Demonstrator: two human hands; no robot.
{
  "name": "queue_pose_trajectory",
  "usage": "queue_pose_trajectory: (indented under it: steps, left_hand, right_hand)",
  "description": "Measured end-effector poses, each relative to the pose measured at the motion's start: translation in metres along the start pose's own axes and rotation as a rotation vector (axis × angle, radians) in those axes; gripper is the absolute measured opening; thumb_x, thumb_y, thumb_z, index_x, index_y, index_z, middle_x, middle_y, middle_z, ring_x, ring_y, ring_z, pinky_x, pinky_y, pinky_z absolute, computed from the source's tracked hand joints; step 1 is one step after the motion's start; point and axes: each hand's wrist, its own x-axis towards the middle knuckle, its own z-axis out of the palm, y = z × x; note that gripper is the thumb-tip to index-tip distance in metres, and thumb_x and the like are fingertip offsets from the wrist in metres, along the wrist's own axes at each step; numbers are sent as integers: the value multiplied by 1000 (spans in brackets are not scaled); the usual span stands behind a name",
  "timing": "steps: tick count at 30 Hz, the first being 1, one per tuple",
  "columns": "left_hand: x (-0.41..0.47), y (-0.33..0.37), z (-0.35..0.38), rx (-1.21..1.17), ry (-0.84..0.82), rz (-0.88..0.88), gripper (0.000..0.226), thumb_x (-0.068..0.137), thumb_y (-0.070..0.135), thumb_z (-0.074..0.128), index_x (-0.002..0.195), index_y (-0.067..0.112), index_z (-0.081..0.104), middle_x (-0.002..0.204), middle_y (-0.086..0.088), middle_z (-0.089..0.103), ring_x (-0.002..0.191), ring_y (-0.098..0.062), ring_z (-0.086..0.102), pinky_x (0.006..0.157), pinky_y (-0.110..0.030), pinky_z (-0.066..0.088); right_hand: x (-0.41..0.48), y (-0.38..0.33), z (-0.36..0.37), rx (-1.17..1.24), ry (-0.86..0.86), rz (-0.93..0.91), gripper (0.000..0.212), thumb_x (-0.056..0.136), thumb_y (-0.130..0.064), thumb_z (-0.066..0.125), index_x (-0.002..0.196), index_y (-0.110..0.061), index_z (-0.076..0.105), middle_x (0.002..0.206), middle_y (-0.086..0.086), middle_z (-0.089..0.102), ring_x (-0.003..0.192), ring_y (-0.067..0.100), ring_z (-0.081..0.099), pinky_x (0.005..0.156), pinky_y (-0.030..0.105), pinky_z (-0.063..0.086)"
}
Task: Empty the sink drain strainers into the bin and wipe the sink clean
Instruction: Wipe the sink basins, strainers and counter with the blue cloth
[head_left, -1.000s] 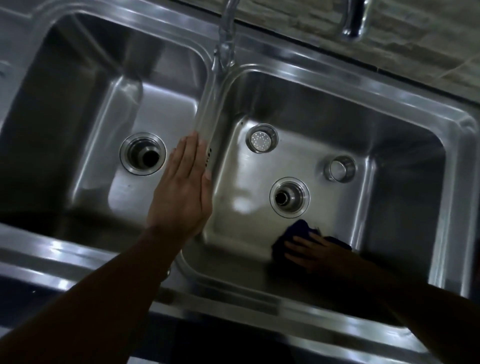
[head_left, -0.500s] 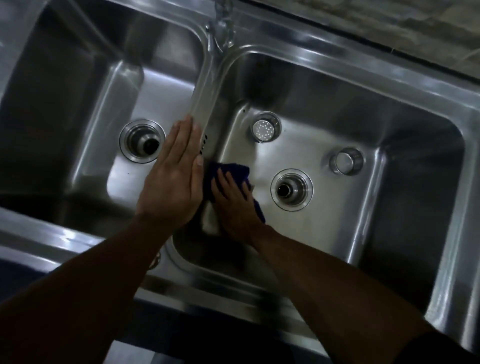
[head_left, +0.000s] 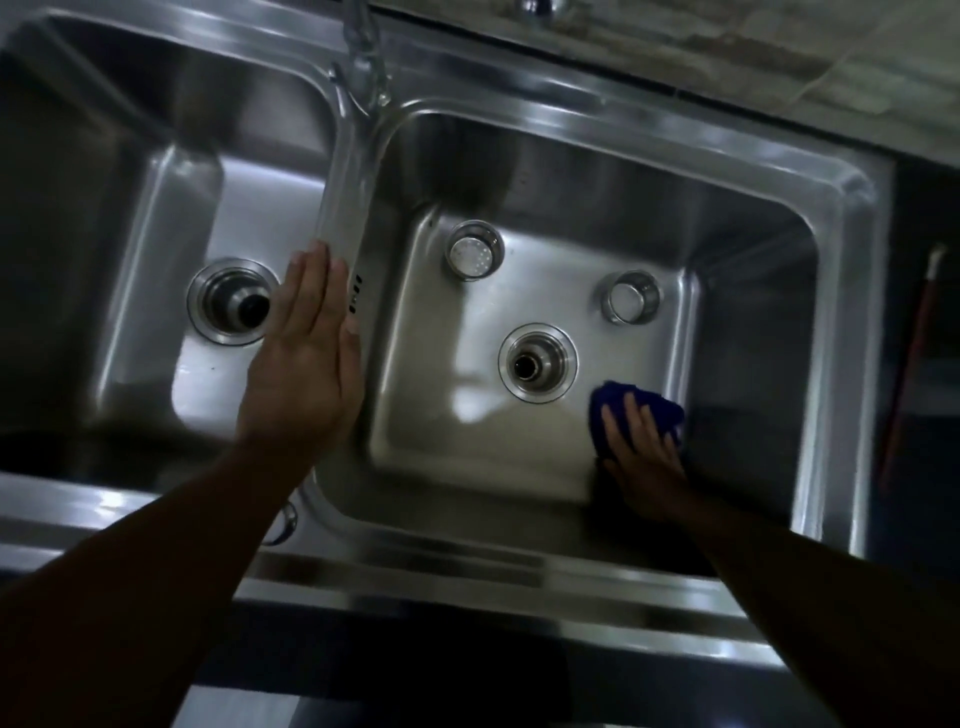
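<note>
Sink: steel double sink (head_left: 852, 218) set in the counter (head_left: 753, 62), two basins side by side with a ridge between them.
Strainers: two loose strainers stand on the floor of the right basin, one (head_left: 474, 250) toward the back left, one (head_left: 631, 297) toward the back right, well apart.
Drains: right drain (head_left: 537, 362) and left drain (head_left: 232, 301) both sit open with no strainer in them.
Cloth: dark blue cloth (head_left: 613, 402) on the right basin floor, near its right wall, just beside the right drain.
Right hand: right hand (head_left: 641, 457) pressed palm down on the cloth, fingers spread and pointing away, forearm reaching in from the near edge.
Left hand: left hand (head_left: 306, 364) laid flat and open on the ridge, fingers together, holding nothing.
Tap: tap (head_left: 363, 52) rises at the back of the ridge.
</note>
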Motion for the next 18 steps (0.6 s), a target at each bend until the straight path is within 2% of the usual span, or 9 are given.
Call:
queue_pose_trajectory:
  steps: [4,9,11,13,14,15,16,17,18]
  left_hand:
    - [-1,1,-1,14,-6,1,54,105,18,31,155,-2,27,165,-18,19,156,-30,13,128,-38,13]
    - [-2,1,-1,37,-31,0,55,106,21,28,156,-2,23,166,-18,17,156,-30,10,128,-42,15]
    - [-4,-1,0,51,-47,-1,56,106,24,25,156,-1,21,167,-18,15,156,-29,8,128,-40,12]
    - [-4,-1,0,55,-65,1,57,107,25,23,157,-1,19,167,-17,12,157,-29,5,129,-39,9]
    - [-4,-1,-1,59,-71,4,57,107,25,24,157,-1,19,167,-17,12,157,-29,5,129,-39,9]
    - [-4,-1,-1,71,-79,8,57,107,25,24,157,-2,18,167,-18,11,157,-30,4,129,-41,10]
    - [-5,0,-2,99,-95,10,58,107,25,24,157,-2,16,167,-19,10,157,-31,4,128,-43,10]
    - [-5,0,-4,143,-124,8,60,107,27,25,158,-2,13,167,-21,8,156,-32,3,128,-45,10]
    - [-7,1,-6,197,-159,10,63,106,30,27,158,-1,9,167,-22,6,156,-33,3,128,-46,9]
  right_hand:
    - [3,-63,-9,178,9,78,95,91,-11,51,159,-36,-11,162,5,-37,153,34,-24,121,63,12]
    - [4,-146,-28,137,-86,-138,112,82,5,52,153,-55,-11,158,-1,-44,149,35,-33,120,63,3]
    - [6,-172,-40,114,-61,-189,105,90,4,49,153,-57,-10,162,-5,-38,152,34,-25,119,66,6]
    - [7,-182,-55,113,24,-243,90,100,-2,45,155,-55,-3,168,-10,-20,157,32,-7,117,69,15]
    - [7,-180,-62,177,67,-265,84,102,-6,46,156,-53,3,170,-10,-7,157,28,5,120,64,18]
    - [5,-178,-68,277,104,-302,75,103,-11,47,158,-50,12,169,-11,9,154,20,20,123,53,23]
    - [0,-176,-74,338,167,-375,63,104,-20,47,157,-46,24,162,-14,28,145,4,35,121,34,29]
    - [-7,-176,-81,393,251,-423,50,104,-29,48,152,-42,39,149,-18,43,129,-9,46,110,17,35]
    - [-15,-178,-85,532,305,-414,39,103,-35,52,141,-37,54,133,-14,54,112,-9,54,95,15,41]
